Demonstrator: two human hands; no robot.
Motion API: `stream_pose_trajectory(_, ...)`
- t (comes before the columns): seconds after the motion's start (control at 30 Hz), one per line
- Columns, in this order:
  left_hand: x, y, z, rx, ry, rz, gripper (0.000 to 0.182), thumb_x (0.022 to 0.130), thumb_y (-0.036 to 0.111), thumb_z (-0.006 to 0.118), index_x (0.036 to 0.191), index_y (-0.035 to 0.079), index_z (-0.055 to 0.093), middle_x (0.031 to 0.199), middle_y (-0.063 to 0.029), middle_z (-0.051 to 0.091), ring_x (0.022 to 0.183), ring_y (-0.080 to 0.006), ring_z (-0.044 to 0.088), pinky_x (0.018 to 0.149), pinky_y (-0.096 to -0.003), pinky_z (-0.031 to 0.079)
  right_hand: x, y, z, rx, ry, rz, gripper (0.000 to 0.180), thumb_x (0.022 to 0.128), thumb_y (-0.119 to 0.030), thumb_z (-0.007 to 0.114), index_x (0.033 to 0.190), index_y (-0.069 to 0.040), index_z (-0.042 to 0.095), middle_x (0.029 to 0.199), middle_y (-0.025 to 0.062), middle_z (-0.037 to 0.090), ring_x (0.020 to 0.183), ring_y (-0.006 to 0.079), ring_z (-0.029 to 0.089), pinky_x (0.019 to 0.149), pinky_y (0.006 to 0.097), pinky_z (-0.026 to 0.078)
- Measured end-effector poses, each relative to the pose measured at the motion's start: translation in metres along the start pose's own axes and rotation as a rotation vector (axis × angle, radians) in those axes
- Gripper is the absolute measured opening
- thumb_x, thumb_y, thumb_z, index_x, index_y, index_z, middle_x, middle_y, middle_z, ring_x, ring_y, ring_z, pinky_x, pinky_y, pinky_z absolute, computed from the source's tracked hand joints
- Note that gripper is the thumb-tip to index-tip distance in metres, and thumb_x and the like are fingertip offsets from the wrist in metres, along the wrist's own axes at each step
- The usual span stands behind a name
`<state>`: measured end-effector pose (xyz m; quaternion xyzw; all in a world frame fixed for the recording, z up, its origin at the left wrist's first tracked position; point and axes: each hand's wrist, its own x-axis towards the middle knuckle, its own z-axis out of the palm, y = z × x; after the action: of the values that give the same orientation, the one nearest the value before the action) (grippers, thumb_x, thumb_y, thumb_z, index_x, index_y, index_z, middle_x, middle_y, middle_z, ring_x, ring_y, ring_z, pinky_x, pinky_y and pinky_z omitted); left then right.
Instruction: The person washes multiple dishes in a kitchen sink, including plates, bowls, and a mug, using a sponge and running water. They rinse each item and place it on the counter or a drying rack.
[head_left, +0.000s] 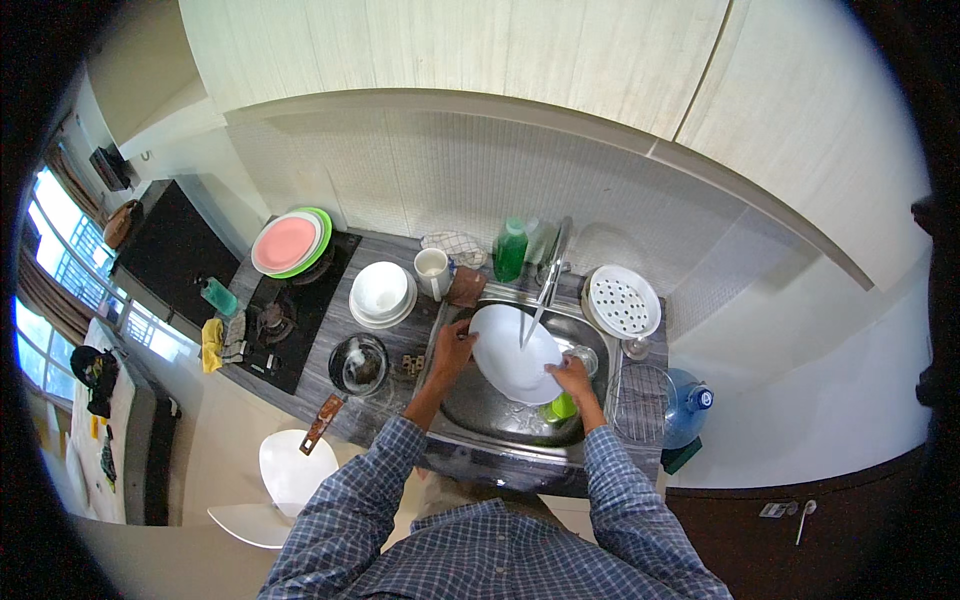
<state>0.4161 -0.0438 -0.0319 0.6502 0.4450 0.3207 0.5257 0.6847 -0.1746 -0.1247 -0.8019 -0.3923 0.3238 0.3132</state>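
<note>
Over the stainless steel sink (480, 420) I hold a large white plate (514, 356) by its opposite rims. My left hand (453, 349) grips the left edge, and my right hand (572, 375) grips the lower right edge. Water runs from the chrome faucet (553, 262) onto the plate's face. Beneath the plate's lower right side, a bright green item (561, 407) sits in the basin, partly hidden. A clear glass item (583, 360) is in the sink beyond my right hand.
Left of the sink are a frying pan (358, 364), stacked white bowls (381, 291) and a mug (433, 271). Stacked plates (286, 244) rest on the cooktop (300, 330). Behind stands a green bottle (511, 251). On the right are a perforated white dish (624, 301) and a wire rack (641, 401).
</note>
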Motion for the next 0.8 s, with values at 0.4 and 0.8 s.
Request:
stream_pose_trajectory(0.4, 0.002, -0.062, 0.045, -0.244, -0.230, -0.468, 0.048, 0.086, 0.038, 0.074, 0.109, -0.003, 0.069, 0.091, -0.0120, 0.072, 0.077, -0.0195, 0.069, 0.067, -0.0359, 0.057, -0.027, -0.040, -0.072, 0.037, 0.369, -0.250, 0.043, 0.079, -0.011, 0.073, 0.119, 0.002, 0.063, 0.106, 0.0210, 0.069, 0.100, 0.0344, 0.066, 0.091, 0.0411, 0.050)
stream_pose_trajectory(0.8, 0.003, -0.085, 0.048, -0.363, -0.307, -0.260, 0.031, 0.088, 0.021, 0.072, 0.113, 0.002, 0.069, 0.090, -0.0077, 0.073, 0.066, -0.0196, 0.070, 0.063, -0.0369, 0.060, -0.019, -0.015, -0.061, -0.033, 0.436, -0.437, 0.047, 0.081, -0.003, 0.065, 0.127, 0.002, 0.056, 0.125, 0.0247, 0.059, 0.116, 0.0389, 0.057, 0.101, 0.0451, 0.043)
